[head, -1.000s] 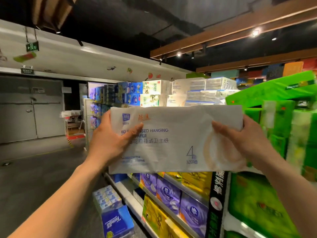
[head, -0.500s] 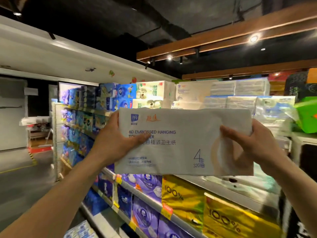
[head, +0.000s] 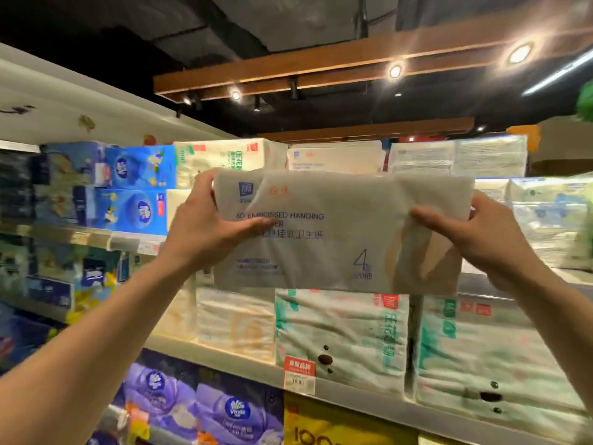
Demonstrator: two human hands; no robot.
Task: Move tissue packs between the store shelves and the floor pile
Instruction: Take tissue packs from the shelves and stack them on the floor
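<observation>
a pale pack is held up in the air in front of the shelves, long side level, its printed face toward the camera. it carries blue lettering reading "6d embossed hanging" and a large "4" low at the right. the left hand grips the pack's left end: the thumb lies across the front over the lettering, and the fingers are curled round behind the edge, out of sight. the right hand grips the right end the same way, with the thumb pressed into the front so the wrap creases under it and the fingers hidden behind. both arms reach up and forward.

the pack is level with the upper shelf rows. whether its back touches anything stocked there cannot be told, since it covers what is directly behind it. above its top edge show white packs on the highest row. to the left are blue packs, stacked two high. just below it stand green-printed packs, with a red-and-white price tag on the shelf edge under them. lower still are purple packs and a yellow pack. overhead, a wooden beam carries lit lamps.
</observation>
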